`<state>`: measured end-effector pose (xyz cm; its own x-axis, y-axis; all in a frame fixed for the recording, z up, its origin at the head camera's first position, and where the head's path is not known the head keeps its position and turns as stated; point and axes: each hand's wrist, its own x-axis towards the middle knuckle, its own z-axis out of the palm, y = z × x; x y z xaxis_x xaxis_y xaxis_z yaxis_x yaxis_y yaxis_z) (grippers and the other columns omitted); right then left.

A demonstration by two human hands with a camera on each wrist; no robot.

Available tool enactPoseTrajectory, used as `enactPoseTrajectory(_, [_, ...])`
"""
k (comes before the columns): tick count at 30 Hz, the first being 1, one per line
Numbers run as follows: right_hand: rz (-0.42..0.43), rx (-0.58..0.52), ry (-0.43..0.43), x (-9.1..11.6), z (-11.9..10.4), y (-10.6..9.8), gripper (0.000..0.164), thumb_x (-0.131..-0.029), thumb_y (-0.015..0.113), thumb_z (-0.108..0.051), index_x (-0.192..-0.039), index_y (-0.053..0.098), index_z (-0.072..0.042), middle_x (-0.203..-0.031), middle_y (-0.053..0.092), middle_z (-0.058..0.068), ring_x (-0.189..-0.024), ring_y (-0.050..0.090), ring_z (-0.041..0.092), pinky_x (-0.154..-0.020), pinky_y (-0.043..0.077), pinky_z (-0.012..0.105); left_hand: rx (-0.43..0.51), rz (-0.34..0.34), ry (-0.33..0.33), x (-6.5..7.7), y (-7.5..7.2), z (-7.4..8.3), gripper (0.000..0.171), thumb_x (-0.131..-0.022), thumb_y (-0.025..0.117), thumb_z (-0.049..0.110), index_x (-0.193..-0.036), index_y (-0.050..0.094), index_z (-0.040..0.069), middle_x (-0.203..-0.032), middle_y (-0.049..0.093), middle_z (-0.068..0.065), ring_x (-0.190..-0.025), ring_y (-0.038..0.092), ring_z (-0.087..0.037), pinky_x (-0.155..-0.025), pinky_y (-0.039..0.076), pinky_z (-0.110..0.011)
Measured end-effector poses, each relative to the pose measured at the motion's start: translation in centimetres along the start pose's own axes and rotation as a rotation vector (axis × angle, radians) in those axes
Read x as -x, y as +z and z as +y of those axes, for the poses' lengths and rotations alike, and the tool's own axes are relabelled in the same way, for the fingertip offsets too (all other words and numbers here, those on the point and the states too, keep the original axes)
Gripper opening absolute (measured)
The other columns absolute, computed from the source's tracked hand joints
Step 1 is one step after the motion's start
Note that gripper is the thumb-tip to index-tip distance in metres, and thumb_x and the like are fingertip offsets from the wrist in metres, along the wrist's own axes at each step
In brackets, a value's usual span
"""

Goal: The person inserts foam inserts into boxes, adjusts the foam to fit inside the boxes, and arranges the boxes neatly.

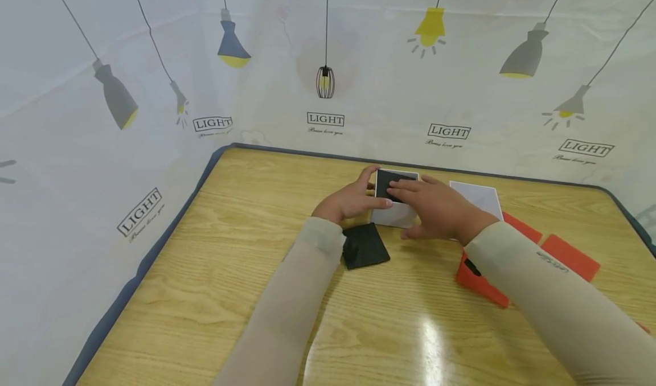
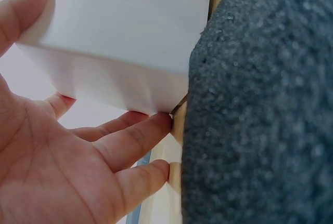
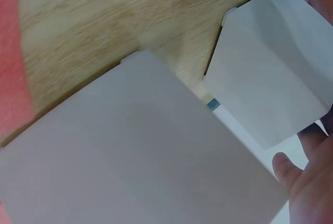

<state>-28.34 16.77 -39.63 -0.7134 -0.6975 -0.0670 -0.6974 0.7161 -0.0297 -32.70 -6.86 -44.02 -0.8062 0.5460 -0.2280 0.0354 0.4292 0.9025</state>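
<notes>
A white open-topped box (image 1: pixel 393 216) stands near the back of the table, a black foam sheet (image 1: pixel 384 185) inside its top. My left hand (image 1: pixel 348 200) holds the box at its left side, thumb on the front face. In the left wrist view its fingertips (image 2: pixel 138 135) touch the smooth white wall (image 2: pixel 119 21). With fingers extended over the rim, my right hand (image 1: pixel 443 209) presses the foam; its thumb hangs apart in front of the box. A second black foam square (image 1: pixel 366 247) lies flat beside my left wrist.
Right of the hands stands another white box part (image 1: pixel 476 197), large in the right wrist view. Red flat pieces (image 1: pixel 570 256) lie partly under my right forearm, one with a small black patch (image 1: pixel 472 267). A printed curtain (image 1: pixel 379 113) borders the table (image 1: pixel 230 249).
</notes>
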Motion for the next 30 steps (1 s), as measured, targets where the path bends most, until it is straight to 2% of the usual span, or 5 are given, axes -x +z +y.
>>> enactPoseTrajectory(9, [-0.036,0.000,0.027,-0.7,-0.3,0.2,0.096,-0.082,0.089,-0.051,-0.157,0.049,-0.006,-0.161,0.049,0.014,-0.147,0.050,0.032,-0.125,0.023,0.065,-0.011,0.001,0.006,0.0,-0.1,0.0,0.104,-0.096,0.074,0.044,-0.169,0.001,0.032,-0.168,0.032,-0.020,-0.153,0.039,-0.037,-0.122,0.034,-0.056])
enactPoseTrajectory(18, [-0.034,0.011,0.027,-1.2,-0.2,0.3,0.091,-0.081,0.089,-0.051,-0.153,0.055,-0.007,-0.157,0.054,0.013,-0.144,0.054,0.031,-0.123,0.025,0.067,-0.011,-0.001,0.001,-0.1,-0.1,-0.1,0.104,-0.096,0.075,0.044,-0.169,0.001,0.033,-0.168,0.033,-0.019,-0.153,0.039,-0.036,-0.122,0.034,-0.055])
enactPoseTrajectory(30, [-0.039,0.075,0.048,-0.9,-0.2,-1.0,0.071,-0.084,0.087,-0.049,-0.138,0.069,-0.007,-0.137,0.071,0.012,-0.132,0.064,0.031,-0.122,0.029,0.065,0.042,0.008,0.003,-0.1,0.0,0.0,0.104,-0.096,0.077,0.039,-0.169,0.004,0.033,-0.167,0.034,-0.019,-0.153,0.038,-0.035,-0.122,0.036,-0.053])
